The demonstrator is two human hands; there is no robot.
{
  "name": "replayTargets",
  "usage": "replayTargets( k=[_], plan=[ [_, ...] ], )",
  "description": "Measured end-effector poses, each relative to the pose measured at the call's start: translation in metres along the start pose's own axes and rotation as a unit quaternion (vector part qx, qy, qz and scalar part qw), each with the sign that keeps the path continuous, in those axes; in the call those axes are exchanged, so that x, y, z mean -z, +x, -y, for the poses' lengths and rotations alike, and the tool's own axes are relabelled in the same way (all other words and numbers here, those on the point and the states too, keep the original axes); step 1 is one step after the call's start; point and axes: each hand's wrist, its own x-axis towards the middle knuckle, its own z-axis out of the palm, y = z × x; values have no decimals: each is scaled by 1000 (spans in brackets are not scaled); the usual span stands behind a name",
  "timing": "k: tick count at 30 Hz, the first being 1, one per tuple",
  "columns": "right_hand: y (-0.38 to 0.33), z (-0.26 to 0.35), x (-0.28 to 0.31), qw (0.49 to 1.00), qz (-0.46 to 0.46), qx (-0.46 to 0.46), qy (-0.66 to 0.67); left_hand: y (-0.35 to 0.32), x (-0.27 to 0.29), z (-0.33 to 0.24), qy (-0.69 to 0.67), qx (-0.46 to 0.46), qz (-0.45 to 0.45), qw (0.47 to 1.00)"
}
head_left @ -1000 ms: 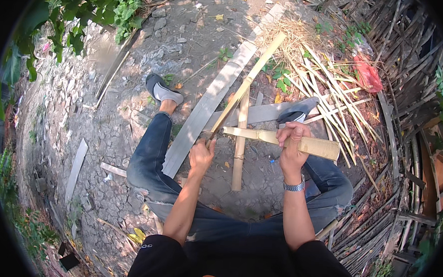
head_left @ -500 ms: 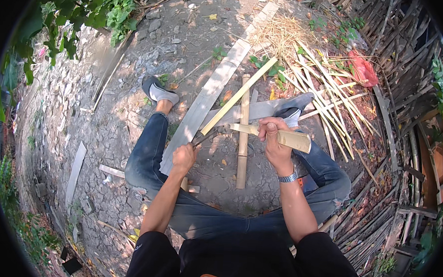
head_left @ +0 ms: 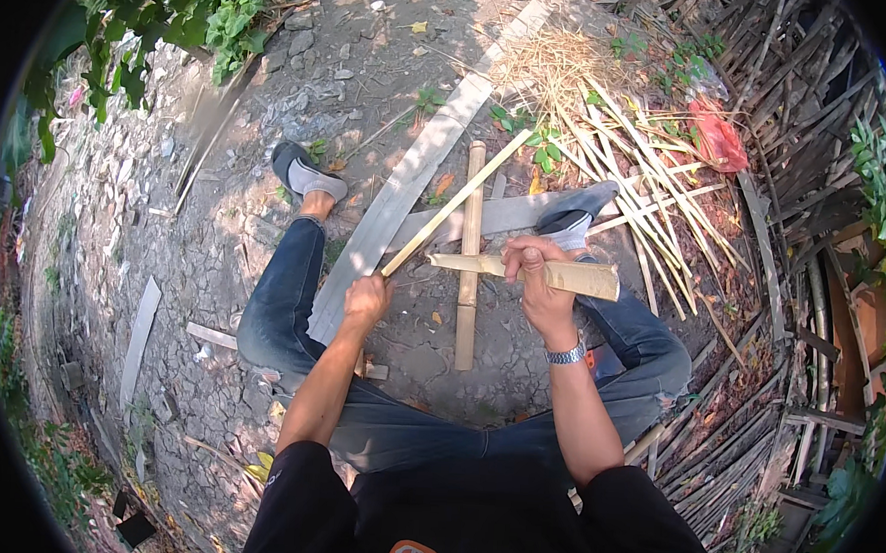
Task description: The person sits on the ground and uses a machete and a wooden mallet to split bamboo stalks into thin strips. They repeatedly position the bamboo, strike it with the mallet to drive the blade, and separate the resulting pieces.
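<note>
Thin bamboo strip (head_left: 454,206) runs diagonally from the left hand (head_left: 367,300) up and right toward the straw pile, lower end gripped, upper end free above the ground. Left hand fingers clenched around the strip's lower end. Right hand (head_left: 536,276) wrapped around a short thick bamboo piece (head_left: 553,274) held roughly level, pale end sticking out to the right, narrower end pointing left and meeting the strip near the crossing; exact contact hard to tell. Fingers of right hand closed tight on it. Metal wristwatch (head_left: 565,355) on the right wrist.

Below the hands a bamboo pole (head_left: 469,268) lies upright in the view on the cracked dirt ground (head_left: 270,127), between the person's legs in blue jeans (head_left: 282,298). Long grey plank (head_left: 408,185) lies diagonally left of the pole, passing under the strip; a second shorter plank (head_left: 496,214) crosses behind the pole. Left foot in grey slip-on shoe (head_left: 303,174) just left of the long plank, right shoe (head_left: 579,209) resting on the short plank near the right hand.

Heap of split bamboo strips and dry straw (head_left: 611,135) upper right, red plastic bag (head_left: 719,139) on it. Woven bamboo fence (head_left: 815,246) along the right edge. Green leaves (head_left: 166,12) top left. Small loose plank (head_left: 139,336) far left on the ground
</note>
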Motion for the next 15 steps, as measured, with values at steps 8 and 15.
replayTargets(
  k=[8, 15],
  plan=[
    [14, 43, 4, 996, -61, 66, 6, -34, 79, -17, -122, 16, -140, 982],
    [27, 65, 11, 971, -87, 205, -85, -50, 94, -52, -272, -29, -187, 944]
  ],
)
